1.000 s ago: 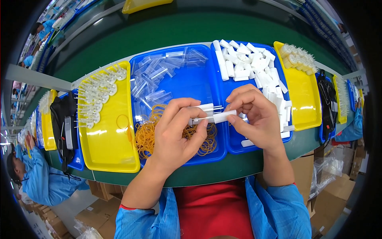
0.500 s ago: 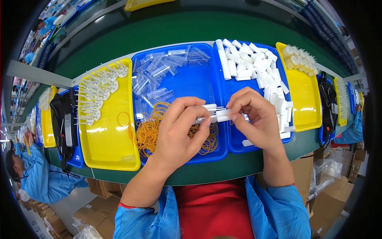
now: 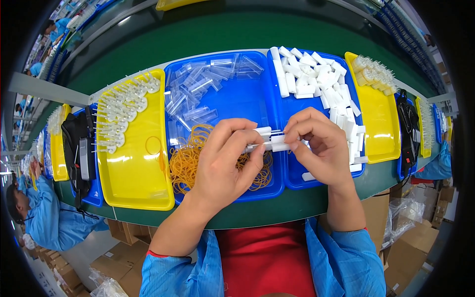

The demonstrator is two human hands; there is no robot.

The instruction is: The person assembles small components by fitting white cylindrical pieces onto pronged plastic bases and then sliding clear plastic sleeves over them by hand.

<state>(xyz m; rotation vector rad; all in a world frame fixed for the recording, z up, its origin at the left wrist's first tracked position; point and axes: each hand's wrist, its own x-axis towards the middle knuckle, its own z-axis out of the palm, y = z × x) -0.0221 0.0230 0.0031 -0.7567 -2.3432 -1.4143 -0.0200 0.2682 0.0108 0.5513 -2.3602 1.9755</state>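
My left hand [image 3: 220,161] is closed around a part with thin pins [image 3: 273,132] and white pieces on it, its pins pointing right; the fingers hide much of it. Thumb and fingers of my right hand [image 3: 321,151] pinch a short white cylinder [image 3: 280,143] at the tips of the pins. Both hands are above the seam between two blue trays. Below my left hand lies a heap of tan rubber bands [image 3: 184,166]. Beside my right hand is a pile of white cylinders [image 3: 329,79].
Clear plastic tubes [image 3: 200,84] lie in the left blue tray [image 3: 242,106]. A yellow tray [image 3: 136,185] at left holds clear pronged parts [image 3: 118,121]; another yellow tray [image 3: 378,133] with similar parts stands at right. Black bundles [image 3: 408,128] flank them. A co-worker [image 3: 52,215] sits at far left.
Both hands stay in nearly the same place. The white cylinder and my right fingertips have shifted very slightly to the right.
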